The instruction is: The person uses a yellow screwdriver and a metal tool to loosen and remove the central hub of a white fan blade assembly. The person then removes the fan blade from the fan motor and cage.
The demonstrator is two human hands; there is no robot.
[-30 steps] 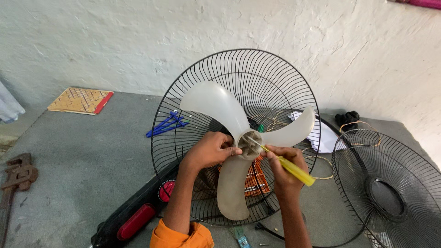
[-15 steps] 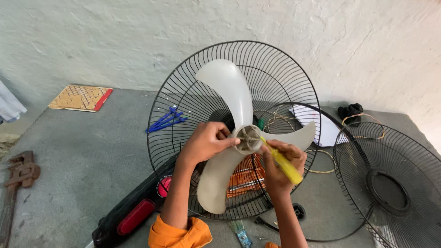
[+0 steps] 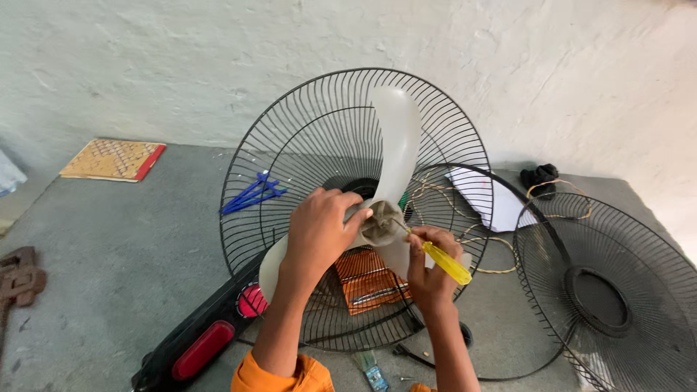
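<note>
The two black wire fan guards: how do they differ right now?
The rear guard stands upright with the white blade in front of it; the loose guard lies tilted at the right, bare. The left hand grips the blade hub on the rear guard; nothing touches the loose guard. Both are round black wire.

The left hand (image 3: 319,229) covers part of the fan blade (image 3: 396,145) hub, and the screwdriver (image 3: 444,261) tip beside it is too small to tell. Right of the right hand (image 3: 430,272), the loose grille (image 3: 617,290) runs off the edge; below, a small tool (image 3: 372,372), perhaps pliers, is cut off.
</note>
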